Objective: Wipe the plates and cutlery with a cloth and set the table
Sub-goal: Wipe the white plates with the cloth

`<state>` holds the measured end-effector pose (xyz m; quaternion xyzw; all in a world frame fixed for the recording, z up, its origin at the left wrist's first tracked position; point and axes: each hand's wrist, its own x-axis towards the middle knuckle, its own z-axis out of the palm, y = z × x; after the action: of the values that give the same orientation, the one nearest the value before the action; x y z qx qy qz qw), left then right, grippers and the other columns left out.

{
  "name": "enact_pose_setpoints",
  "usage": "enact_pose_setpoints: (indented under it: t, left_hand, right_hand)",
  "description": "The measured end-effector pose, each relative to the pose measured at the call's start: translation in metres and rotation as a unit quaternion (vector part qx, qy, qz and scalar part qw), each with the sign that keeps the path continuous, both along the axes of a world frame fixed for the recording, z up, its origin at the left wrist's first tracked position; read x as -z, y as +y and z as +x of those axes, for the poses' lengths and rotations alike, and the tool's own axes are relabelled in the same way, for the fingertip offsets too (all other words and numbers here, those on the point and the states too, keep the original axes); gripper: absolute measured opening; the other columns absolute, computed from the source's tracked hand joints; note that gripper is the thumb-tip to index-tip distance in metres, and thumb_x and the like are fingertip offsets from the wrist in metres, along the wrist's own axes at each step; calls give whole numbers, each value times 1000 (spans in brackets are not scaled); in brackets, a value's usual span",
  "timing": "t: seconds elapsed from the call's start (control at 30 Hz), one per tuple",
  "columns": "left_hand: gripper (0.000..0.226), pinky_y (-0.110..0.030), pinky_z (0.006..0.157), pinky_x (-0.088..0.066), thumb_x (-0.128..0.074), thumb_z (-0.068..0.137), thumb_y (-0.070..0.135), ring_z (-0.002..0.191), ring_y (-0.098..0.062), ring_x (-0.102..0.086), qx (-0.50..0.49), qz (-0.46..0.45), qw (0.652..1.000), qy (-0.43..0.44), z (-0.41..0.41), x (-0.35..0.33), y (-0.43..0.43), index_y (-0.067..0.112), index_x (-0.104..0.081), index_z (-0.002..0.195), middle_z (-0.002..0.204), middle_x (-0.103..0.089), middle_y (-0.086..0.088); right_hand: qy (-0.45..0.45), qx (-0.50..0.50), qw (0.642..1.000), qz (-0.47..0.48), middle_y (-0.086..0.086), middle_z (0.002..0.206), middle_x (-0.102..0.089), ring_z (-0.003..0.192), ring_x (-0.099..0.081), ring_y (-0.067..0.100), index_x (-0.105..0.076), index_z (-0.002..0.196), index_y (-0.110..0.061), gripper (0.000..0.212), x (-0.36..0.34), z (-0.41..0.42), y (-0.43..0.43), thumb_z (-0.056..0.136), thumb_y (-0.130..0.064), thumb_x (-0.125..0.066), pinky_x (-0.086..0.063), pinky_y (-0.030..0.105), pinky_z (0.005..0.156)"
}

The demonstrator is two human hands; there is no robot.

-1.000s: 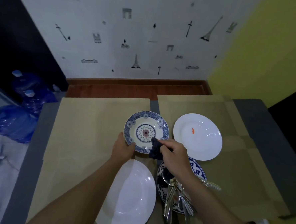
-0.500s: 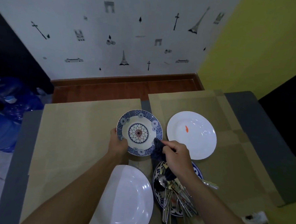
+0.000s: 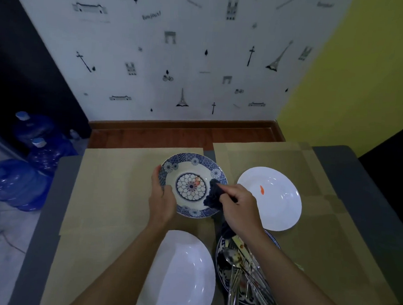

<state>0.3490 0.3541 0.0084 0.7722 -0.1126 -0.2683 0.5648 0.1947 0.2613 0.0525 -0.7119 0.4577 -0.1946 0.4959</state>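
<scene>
Cloth (image 3: 213, 197), pinched in right hand (image 3: 239, 209), has moved onto blue plate (image 3: 195, 161) left hand (image 3: 161, 201) grips.

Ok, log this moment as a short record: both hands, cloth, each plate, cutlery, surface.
left hand: grips the left rim of the blue patterned plate
right hand: holds a dark cloth against that plate's right side
plate being wiped: pinkish spot near its centre
far white plate: to the right, orange smear on it
near white plate: closest to the person, no mark visible
cutlery: piled on a second patterned plate
surface: table covered in brown sheets
</scene>
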Motion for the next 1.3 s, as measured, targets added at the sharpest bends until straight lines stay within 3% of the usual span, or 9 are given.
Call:
enact_pose_setpoints:
  t: [0.17,0.33,0.53,0.67,0.8,0.97,1.03,1.17,1.3]
  left_hand:
    - [43,-28,97,-46,-34,107,22,112,-8,-56,-8,-69,995,-67,-15,-36,10,40,-38,145,126,-55,15]
    - [39,-27,96,-49,-31,108,28,112,0,-57,-36,-122,989,-77,-31,-66,19,40,-42,144,127,-57,15]
    - [38,-21,98,-48,-32,109,24,116,2,-57,-26,-154,985,-77,-46,-84,24,37,-46,141,129,-59,14]
    - [36,-21,95,-50,-30,109,25,115,4,-56,-18,-168,981,-95,-63,-96,30,37,-42,142,129,-57,15]
    - [37,-18,83,-51,-31,109,27,105,4,-59,-69,-152,980,-107,-53,-109,29,38,-44,142,123,-60,12]
    - [37,-25,89,-48,-32,108,25,107,-6,-60,-70,-135,983,-106,-54,-113,30,40,-45,139,118,-61,14]
    - [36,-26,93,-50,-32,108,24,109,2,-59,-40,-145,984,-100,-67,-112,30,41,-45,138,115,-60,22]
    - [35,-34,87,-59,-30,108,28,101,-3,-64,-43,-139,984,-107,-71,-116,29,41,-43,139,111,-62,20]
    - [40,-30,95,-53,-31,108,28,107,-4,-60,-53,-133,982,-121,-61,-120,32,40,-42,144,124,-61,10]
  right_hand:
    - [51,-80,982,-163,-5,132,-56,122,-50,13,-61,142,-23,42,-22,16,0,102,-15,-54,-45,30,106]
    - [259,-189,895,-310,-5,163,-34,145,-30,21,-43,155,-29,48,-35,12,4,108,-38,-40,-29,42,119]
    - [156,-334,877,-307,-6,169,-25,148,-25,18,-34,160,-24,59,-55,13,38,103,-35,-26,-25,41,123]
    - [230,-196,868,-394,1,172,-16,153,-22,28,-29,161,-21,56,-63,22,18,107,-34,-35,-28,47,119]
    - [302,-105,849,-421,-2,166,-32,131,-37,27,-45,152,-26,49,-71,9,12,104,-31,-48,-34,40,102]
    - [87,-280,907,-302,-10,157,-48,116,-43,20,-54,148,-27,45,-74,-6,48,104,-18,-51,-41,37,106]
    - [95,-268,902,-326,-8,160,-42,121,-42,21,-46,153,-29,48,-75,5,40,105,-20,-49,-38,35,107]
    - [259,-149,861,-411,5,156,-49,128,-49,29,-49,150,-23,44,-82,6,8,106,-26,-45,-41,43,106]
    - [143,-237,899,-339,4,142,-59,120,-50,23,-56,146,-28,45,-67,-11,25,102,-23,-56,-47,36,102]
